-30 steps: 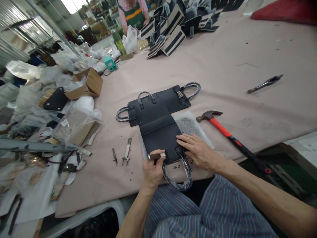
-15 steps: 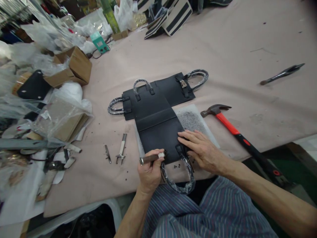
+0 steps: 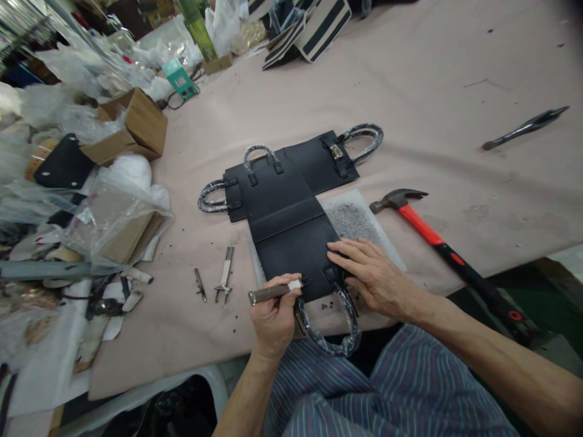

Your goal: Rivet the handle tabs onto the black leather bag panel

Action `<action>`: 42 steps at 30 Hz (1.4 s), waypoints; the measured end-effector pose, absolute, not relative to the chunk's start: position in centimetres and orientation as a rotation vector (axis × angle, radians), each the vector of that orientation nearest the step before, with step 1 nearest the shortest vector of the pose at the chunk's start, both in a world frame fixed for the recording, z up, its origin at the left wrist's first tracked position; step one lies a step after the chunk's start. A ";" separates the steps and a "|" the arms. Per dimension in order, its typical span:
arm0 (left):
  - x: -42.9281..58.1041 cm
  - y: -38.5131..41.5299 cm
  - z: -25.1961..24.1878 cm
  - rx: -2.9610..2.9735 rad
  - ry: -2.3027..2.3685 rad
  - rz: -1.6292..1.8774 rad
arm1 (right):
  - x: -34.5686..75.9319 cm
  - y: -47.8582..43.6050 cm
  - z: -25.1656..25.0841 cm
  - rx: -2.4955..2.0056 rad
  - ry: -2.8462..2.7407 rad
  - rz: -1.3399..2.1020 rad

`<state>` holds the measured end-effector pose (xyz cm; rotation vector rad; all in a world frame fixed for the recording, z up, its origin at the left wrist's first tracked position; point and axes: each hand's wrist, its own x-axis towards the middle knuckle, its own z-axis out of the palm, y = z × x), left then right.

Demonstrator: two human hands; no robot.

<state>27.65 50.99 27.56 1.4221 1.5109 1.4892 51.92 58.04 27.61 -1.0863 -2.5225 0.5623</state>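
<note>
Black leather bag panels (image 3: 291,243) lie flat in front of me, with a plastic-wrapped handle (image 3: 344,347) hanging toward my lap. In my left hand (image 3: 276,318) is a metal punch (image 3: 271,294) with a pale band near its pronged tip. The tool slants over the near edge of the leather, prongs close to the handle tab; whether they touch it I cannot tell. My right hand (image 3: 376,279) rests flat on the panel's right edge with fingers stretched out. Beneath the leather, a pale slab (image 3: 355,221) sticks out on the right.
To the right lies a claw hammer (image 3: 428,233) with a red and black handle. A dark slim tool (image 3: 523,128) is farther off. On the left are two small metal tools, one a pronged piece (image 3: 225,276), a cardboard box (image 3: 146,124) and heaped plastic bags (image 3: 132,182).
The punch has tilted a little in my left hand, its back end shifting left. My right hand keeps its place on the leather. The view has shifted slightly.
</note>
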 end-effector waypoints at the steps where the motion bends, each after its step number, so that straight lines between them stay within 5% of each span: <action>1: 27.9 51.0 27.5 1.449 1.493 1.496 | 51.9 58.0 27.6 -1.087 -2.523 0.560; 35: 29.6 52.5 28.1 2.062 1.575 1.264 | 52.0 58.2 27.8 -1.011 -2.418 0.623; 42: 29.9 52.2 28.2 1.989 1.550 1.242 | 58.7 58.9 28.3 -1.524 -2.018 0.149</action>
